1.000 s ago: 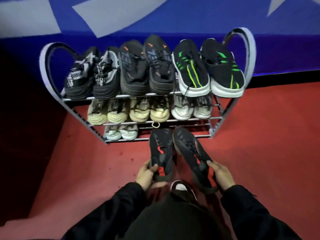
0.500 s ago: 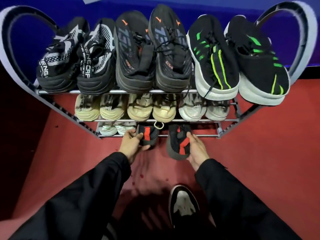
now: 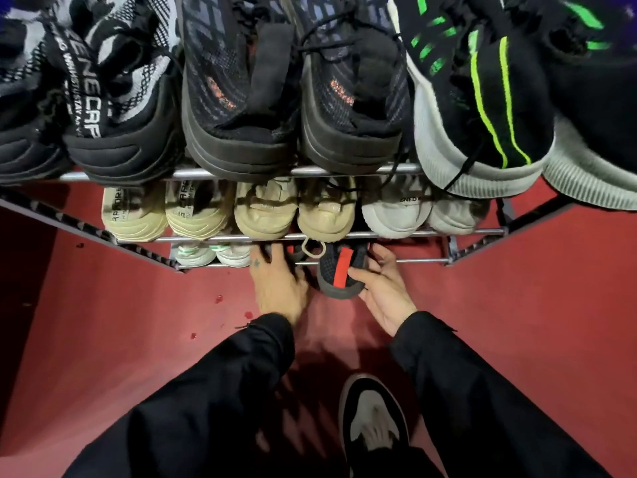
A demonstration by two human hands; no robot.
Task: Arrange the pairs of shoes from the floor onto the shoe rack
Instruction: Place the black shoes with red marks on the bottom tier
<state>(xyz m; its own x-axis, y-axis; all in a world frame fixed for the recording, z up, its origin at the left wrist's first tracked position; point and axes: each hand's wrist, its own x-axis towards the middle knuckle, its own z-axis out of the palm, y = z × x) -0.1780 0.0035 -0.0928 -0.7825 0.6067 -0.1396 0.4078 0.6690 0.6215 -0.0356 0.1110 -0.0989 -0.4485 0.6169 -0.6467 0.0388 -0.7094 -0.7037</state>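
Note:
The metal shoe rack (image 3: 422,260) fills the upper view, and both my hands are at its bottom shelf. My right hand (image 3: 384,293) grips the heel of a black shoe with a red stripe (image 3: 339,270). Its toe lies under the middle rail and its heel sticks out over the front rail. My left hand (image 3: 275,282) lies over the matching black shoe (image 3: 297,252), fingers reaching into the shelf. That shoe is almost wholly hidden by the hand.
A white-and-green pair (image 3: 213,254) sits on the bottom shelf left of my hands. Beige and grey pairs (image 3: 265,215) fill the middle shelf, and black pairs (image 3: 241,98) the top. My own foot (image 3: 372,419) stands on the red floor (image 3: 138,339) below.
I have leaned in closer to the rack. Both black-and-red shoes have gone further onto the bottom shelf; the left one is now nearly out of sight under my hand.

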